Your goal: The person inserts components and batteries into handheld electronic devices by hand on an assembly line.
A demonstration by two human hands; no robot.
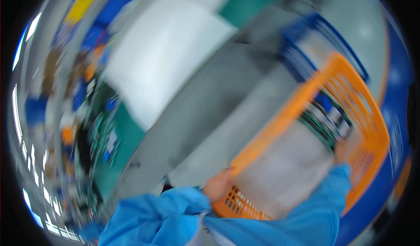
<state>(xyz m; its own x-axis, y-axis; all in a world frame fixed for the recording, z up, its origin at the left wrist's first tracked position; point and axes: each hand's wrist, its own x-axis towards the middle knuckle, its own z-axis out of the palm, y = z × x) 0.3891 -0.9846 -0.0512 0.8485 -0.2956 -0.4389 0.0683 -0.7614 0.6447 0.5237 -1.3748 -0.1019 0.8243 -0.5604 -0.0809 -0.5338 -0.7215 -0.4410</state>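
My left hand (218, 185) is closed on the near left corner of an orange plastic basket (271, 136) with slotted walls. My right arm, in a blue sleeve, reaches over into the basket. There my right hand (340, 152) is at the near end of a row of green circuit boards (317, 128) with blue and silver parts. Blur and the sleeve hide its fingers, so whether it grips a board cannot be made out. A pale whitish sheet or lining (284, 167) covers the basket's bottom.
A blue slotted crate (339, 40) stands beyond the basket. To the left is a green-topped bench (129, 130) with large white sheets (170, 49) and a cluster of circuit boards (105, 134). Grey floor (197, 101) lies between. Blue and orange bins sit at the far left, smeared by motion.
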